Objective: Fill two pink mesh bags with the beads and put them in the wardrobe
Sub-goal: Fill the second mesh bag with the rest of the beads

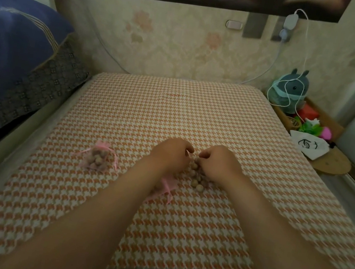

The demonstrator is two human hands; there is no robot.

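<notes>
- Pink mesh bag [99, 160], the first of two, lies on the left part of the bed, filled with round beige beads and with its neck gathered; it is well apart from both hands.
- Second pink mesh bag [168, 187] lies near the middle of the bed, mostly hidden under the left wrist; only its lower end and one ribbon show.
- Loose round beige wooden beads [195, 176] sit in one small cluster between the two hands, just right of the second bag; about a dozen show, and the hands hide any others.
- Left hand [171, 154]: fingers curled over the far end of the cluster; I cannot tell what it holds.
- Right hand [218, 163]: fingers curled down onto the beads; a grip cannot be told either.
- Orange-and-white houndstooth bed cover [175, 111] carries all of this.
- Far right: one grey-green plush toy [292, 91] and one white drawstring pouch with a drawn face [308, 146].
</notes>
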